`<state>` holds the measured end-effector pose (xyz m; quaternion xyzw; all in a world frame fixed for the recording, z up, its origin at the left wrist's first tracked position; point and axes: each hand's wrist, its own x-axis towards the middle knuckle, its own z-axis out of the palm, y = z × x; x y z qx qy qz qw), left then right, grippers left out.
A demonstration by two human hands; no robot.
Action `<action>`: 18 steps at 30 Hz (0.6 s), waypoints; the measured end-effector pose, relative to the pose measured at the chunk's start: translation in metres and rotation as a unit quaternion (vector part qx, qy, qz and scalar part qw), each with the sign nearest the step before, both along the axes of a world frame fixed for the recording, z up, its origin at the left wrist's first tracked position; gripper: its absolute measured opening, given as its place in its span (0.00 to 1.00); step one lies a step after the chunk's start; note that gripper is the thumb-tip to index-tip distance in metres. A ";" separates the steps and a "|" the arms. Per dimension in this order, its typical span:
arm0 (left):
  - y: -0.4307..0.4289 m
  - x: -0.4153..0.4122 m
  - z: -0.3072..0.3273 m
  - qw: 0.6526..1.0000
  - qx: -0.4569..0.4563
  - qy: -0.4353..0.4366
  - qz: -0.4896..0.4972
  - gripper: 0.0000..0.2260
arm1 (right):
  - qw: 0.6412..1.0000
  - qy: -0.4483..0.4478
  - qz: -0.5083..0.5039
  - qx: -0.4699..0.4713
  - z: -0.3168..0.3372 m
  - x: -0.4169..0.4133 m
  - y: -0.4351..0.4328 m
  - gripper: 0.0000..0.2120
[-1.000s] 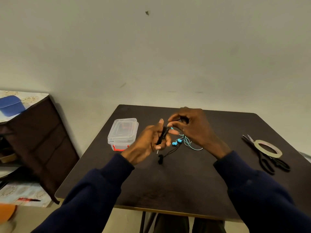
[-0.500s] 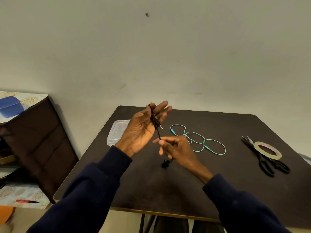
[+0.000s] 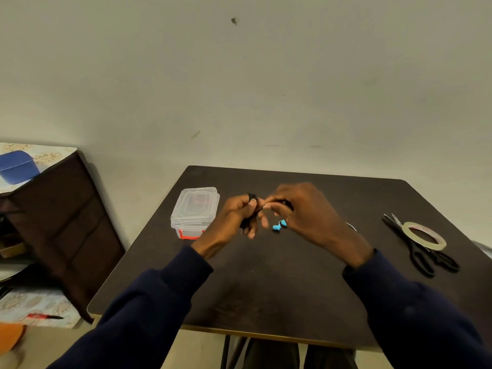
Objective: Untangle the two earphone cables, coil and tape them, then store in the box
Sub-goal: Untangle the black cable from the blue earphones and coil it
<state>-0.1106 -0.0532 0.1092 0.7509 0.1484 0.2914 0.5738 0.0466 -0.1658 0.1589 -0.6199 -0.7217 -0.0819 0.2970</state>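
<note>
Both hands busy, we coil the black cable [image 3: 247, 221]: left hand [image 3: 231, 222] clasps the loops so none slip, right hand [image 3: 311, 214] at three o'clock pinches the tail

You wear a dark navy top with long sleeves. The left sleeve [image 3: 149, 310] and the right sleeve [image 3: 415, 315] are plain, of soft and rather thick cloth with folds, and each one ends in a cuff at the wrist. Your left hand [image 3: 234, 222] and right hand [image 3: 311, 217] are bare. Low in the view, between the sleeves, your dark trousers [image 3: 274, 354] show.

Black cable [image 3: 249, 215], blue earbuds [image 3: 279, 225]
</note>
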 end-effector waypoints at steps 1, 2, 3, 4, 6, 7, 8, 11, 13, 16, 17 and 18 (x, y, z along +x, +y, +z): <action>-0.005 0.000 0.001 1.000 -0.026 0.007 -0.016 0.19 | 1.000 0.006 0.002 0.013 0.003 0.003 0.002 0.04; -0.010 0.000 0.002 0.998 -0.058 0.009 -0.034 0.22 | 0.999 0.021 0.007 0.023 0.005 0.007 0.005 0.04; -0.014 0.000 0.003 0.995 -0.091 0.004 -0.050 0.23 | 0.999 0.044 0.014 0.030 0.007 0.009 0.007 0.04; -0.017 0.000 0.003 0.991 -0.121 -0.007 -0.064 0.22 | 0.996 0.075 0.019 0.033 0.007 0.011 0.009 0.03; -0.018 -0.002 0.004 0.979 -0.174 -0.044 -0.097 0.18 | 0.986 0.160 0.021 0.033 0.003 0.012 0.012 0.03; -0.019 -0.003 0.005 0.969 -0.204 -0.065 -0.120 0.17 | 0.979 0.201 0.019 0.031 -0.001 0.012 0.014 0.04; -0.018 -0.003 0.006 0.957 -0.236 -0.087 -0.145 0.16 | 0.971 0.238 0.021 0.028 -0.006 0.011 0.016 0.04; -0.018 -0.005 0.008 0.908 -0.331 -0.146 -0.211 0.14 | 0.936 0.349 0.054 0.008 -0.024 0.004 0.019 0.05; -0.016 -0.005 0.011 0.877 -0.377 -0.179 -0.237 0.16 | 0.904 0.423 0.062 -0.002 -0.037 -0.006 0.018 0.06; -0.011 -0.005 0.016 0.867 -0.392 -0.208 -0.226 0.18 | 0.829 0.548 0.105 -0.031 -0.055 -0.027 0.014 0.08; -0.010 -0.005 0.017 0.867 -0.393 -0.216 -0.219 0.19 | 0.797 0.589 0.128 -0.039 -0.059 -0.033 0.013 0.08; -0.010 -0.004 0.018 0.862 -0.398 -0.226 -0.218 0.19 | 0.769 0.622 0.143 -0.042 -0.062 -0.037 0.012 0.09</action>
